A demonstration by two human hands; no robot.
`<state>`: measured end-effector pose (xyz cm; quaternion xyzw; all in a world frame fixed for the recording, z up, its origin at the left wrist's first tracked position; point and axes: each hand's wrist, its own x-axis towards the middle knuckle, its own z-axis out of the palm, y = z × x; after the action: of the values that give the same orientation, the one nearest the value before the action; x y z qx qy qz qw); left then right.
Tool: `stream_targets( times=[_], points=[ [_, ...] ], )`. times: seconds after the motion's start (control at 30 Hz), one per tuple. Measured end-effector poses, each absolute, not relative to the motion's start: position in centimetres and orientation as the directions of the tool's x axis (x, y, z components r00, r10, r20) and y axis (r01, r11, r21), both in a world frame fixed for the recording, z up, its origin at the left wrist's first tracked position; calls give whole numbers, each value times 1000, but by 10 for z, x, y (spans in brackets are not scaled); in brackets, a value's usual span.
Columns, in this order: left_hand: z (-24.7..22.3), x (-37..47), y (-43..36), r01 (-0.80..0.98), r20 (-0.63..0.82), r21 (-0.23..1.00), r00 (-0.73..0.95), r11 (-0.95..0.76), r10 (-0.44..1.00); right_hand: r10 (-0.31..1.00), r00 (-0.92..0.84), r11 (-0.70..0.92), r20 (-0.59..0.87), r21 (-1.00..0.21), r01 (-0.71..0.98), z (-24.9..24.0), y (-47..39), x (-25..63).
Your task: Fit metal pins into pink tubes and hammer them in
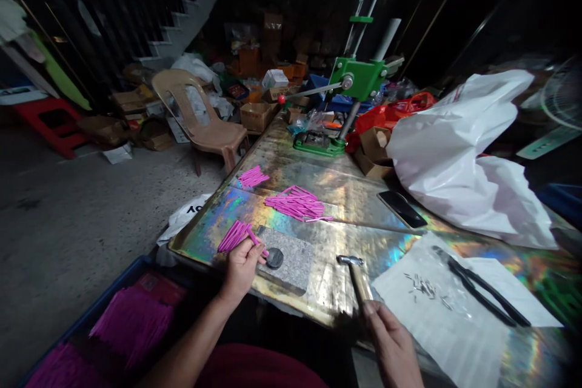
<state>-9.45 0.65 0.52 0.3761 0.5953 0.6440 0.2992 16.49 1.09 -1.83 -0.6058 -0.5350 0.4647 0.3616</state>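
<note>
My left hand (243, 268) pinches a pink stick (254, 237) near the left edge of a grey stone slab (293, 257). The stick's lower end is close to a small round black block (274, 258) on the slab; whether they touch I cannot tell. More pink sticks (233, 235) lie beside that hand. In my right hand (391, 339) is the wooden handle of a hammer (351, 260), its metal head over the table right of the slab. Two further groups of pink sticks, a larger one (296, 203) and a smaller one (253, 176), lie beyond the slab.
Small metal pins (426, 287) and black-handled pliers (486, 288) rest on white sheets at right. A phone (402, 208), a white bag (454, 151) and a green lever press (359, 79) stand farther back. A blue crate (86, 315) of pink sticks is at lower left.
</note>
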Motion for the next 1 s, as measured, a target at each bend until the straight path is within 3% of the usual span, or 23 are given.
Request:
stream_targets(
  times=[0.17,0.23,0.33,0.4,0.47,0.6,0.73,0.87,1.0],
  points=[
    [1,-94,5,177,186,978,-488,-112,852,989,5,-88,-145,-575,814,-34,28,191],
    [2,-95,4,226,220,966,-453,-127,864,986,-46,-34,-160,-463,886,-40,30,193],
    [7,-96,4,300,262,942,-371,-152,891,976,-47,-43,-214,-398,916,-44,34,192],
    [11,-97,5,335,271,928,-313,-161,910,967,-8,-104,-256,-424,900,-41,40,193],
    [14,-98,6,363,274,917,-277,-164,921,955,12,-175,-295,-534,827,-32,47,194],
    [17,-100,7,424,306,885,-224,-190,925,930,-50,-290,-363,-812,506,-6,48,187],
    [15,-100,8,517,371,822,-169,-238,913,879,-216,-376,-426,-896,236,19,36,167],
    [14,-99,9,553,409,789,-147,-268,901,939,-256,-181,-228,-964,196,37,30,148],
    [14,-100,9,582,438,759,-128,-290,890,928,-371,111,-19,-939,326,48,31,134]
  ],
)
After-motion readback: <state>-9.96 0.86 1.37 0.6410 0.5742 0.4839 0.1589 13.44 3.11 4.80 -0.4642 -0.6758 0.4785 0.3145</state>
